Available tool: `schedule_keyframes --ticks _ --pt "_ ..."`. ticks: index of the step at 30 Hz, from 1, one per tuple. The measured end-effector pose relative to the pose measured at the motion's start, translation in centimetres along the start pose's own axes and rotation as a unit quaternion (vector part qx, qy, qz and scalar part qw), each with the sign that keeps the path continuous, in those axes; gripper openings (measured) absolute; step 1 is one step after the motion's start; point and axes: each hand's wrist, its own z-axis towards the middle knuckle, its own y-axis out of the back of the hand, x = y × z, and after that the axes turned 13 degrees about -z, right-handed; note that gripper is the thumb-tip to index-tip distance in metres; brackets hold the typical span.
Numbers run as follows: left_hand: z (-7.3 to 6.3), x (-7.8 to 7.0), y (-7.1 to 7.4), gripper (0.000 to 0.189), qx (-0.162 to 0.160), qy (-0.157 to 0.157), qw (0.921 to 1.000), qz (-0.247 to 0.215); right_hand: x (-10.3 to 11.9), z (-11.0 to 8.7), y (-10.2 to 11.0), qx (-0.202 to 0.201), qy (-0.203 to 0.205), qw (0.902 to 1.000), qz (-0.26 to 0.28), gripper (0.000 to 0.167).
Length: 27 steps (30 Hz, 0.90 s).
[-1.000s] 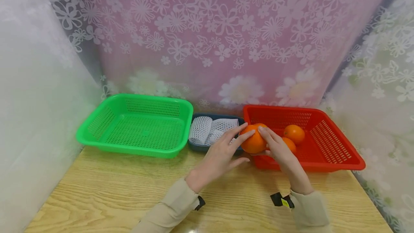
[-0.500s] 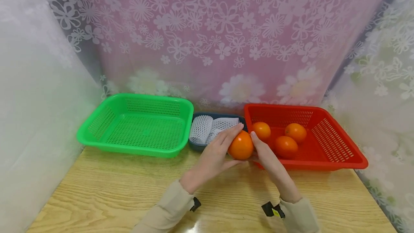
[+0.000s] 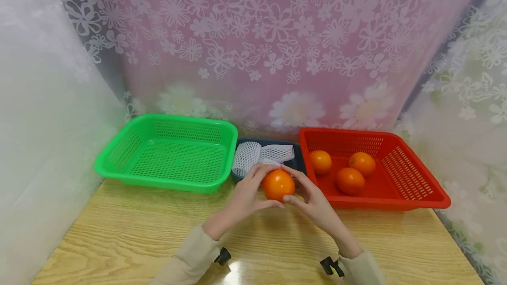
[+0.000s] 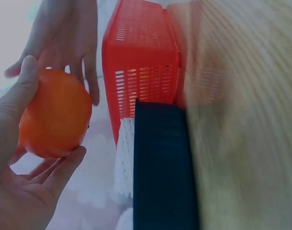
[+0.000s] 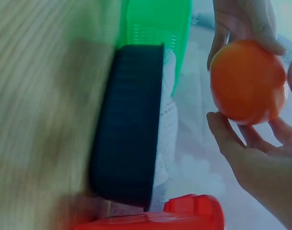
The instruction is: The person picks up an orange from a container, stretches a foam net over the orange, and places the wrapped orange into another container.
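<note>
Between both hands, in front of the dark blue tray [image 3: 298,166], an orange [image 3: 278,184] is held above the table. My left hand [image 3: 242,198] grips it from the left; in the left wrist view the thumb lies on one side of the orange [image 4: 57,115] and the fingers on the other. From the right, my right hand [image 3: 317,206] holds the same orange, thumb toward me and fingers behind. White foam net sleeves [image 3: 246,157] lie in the tray, partly hidden by the hands. Several more oranges [image 3: 350,180] sit in the red basket [image 3: 412,201].
At the left stands a green basket [image 3: 166,181] with nothing seen inside. The tray sits between the two baskets. All three stand along the back of the wooden table [image 3: 119,232], against a flowered curtain [image 3: 253,47].
Both hands have moved left with the orange, from over the red basket's left edge to in front of the tray. The oranges left in the red basket are now uncovered.
</note>
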Motion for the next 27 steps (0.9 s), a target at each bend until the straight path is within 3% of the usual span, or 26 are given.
schedule_keyframes --ticks 4,14,21,27 --pt "-1.0 0.7 0.6 0.081 0.018 0.035 0.9991 -0.012 -0.4 0.0 -0.6 0.024 -0.009 0.9995 -0.018 0.072" --pt "-3.2 2.4 0.9 0.083 0.065 0.071 0.9953 0.015 -1.4 -0.1 -2.6 0.059 -0.007 0.9951 -0.079 0.077" --pt "-4.1 2.9 0.6 0.081 0.11 0.11 0.9874 0.028 -1.8 -0.5 -3.5 0.102 -0.039 0.993 -0.046 0.074" --pt "-4.5 3.4 0.1 0.081 0.126 0.122 0.984 0.033 -1.9 -0.6 -4.1 0.117 -0.055 0.9911 -0.031 0.072"
